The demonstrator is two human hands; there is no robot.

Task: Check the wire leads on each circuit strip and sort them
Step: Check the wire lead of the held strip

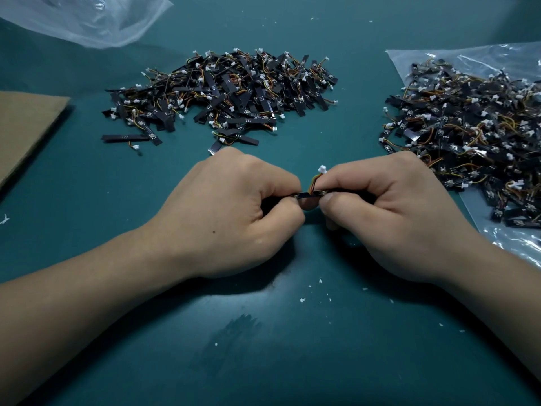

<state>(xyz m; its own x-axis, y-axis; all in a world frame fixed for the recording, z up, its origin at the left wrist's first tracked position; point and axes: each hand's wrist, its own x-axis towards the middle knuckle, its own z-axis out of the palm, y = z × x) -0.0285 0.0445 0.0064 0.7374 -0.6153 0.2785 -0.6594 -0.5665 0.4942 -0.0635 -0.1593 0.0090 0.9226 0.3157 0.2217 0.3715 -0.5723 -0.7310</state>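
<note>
Cardboard (26,127) lay flat on the teal worktop (292,347), well out to the left of my left hand (228,215), with a crumpled clear bag (87,19) far beyond it. Straight ahead of that hand sat a loose heap of black strips (228,89) with white plugs. My left hand was curled, thumb and forefinger pinching one end of a single circuit strip (307,195). The strip bridged the small gap to my right hand (389,212), which pinched its other end in the same way. Its coloured wire leads (312,183) rose beside my right forefinger and ended in a white connector (322,169). Beyond and to the right of my right hand, a second heap (468,136) rested on a flat plastic sheet (512,238).
</note>
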